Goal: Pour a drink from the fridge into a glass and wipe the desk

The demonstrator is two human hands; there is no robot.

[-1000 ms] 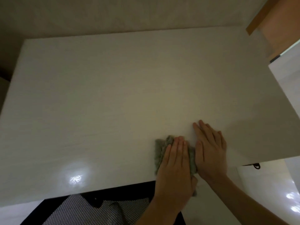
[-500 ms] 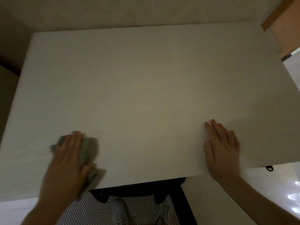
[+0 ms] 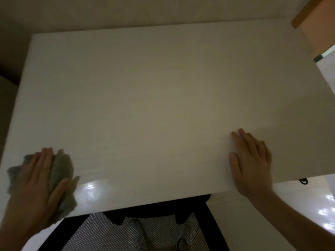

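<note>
A white desk fills most of the view. My left hand presses flat on a crumpled grey cloth at the desk's near left corner; the cloth sticks out on both sides of the hand and hangs slightly over the front edge. My right hand lies flat, fingers together, on the desk's near right part, holding nothing. No glass, drink or fridge is in view.
A black mesh chair stands under the desk's front edge. Glossy white floor shows at the right. A wooden edge and a pale wall are at the far right corner. Light glares off the desk near the front.
My left hand swept the cloth from beside the right hand across to the desk's near left corner and now sits slightly farther left. The right hand stayed flat in place.
</note>
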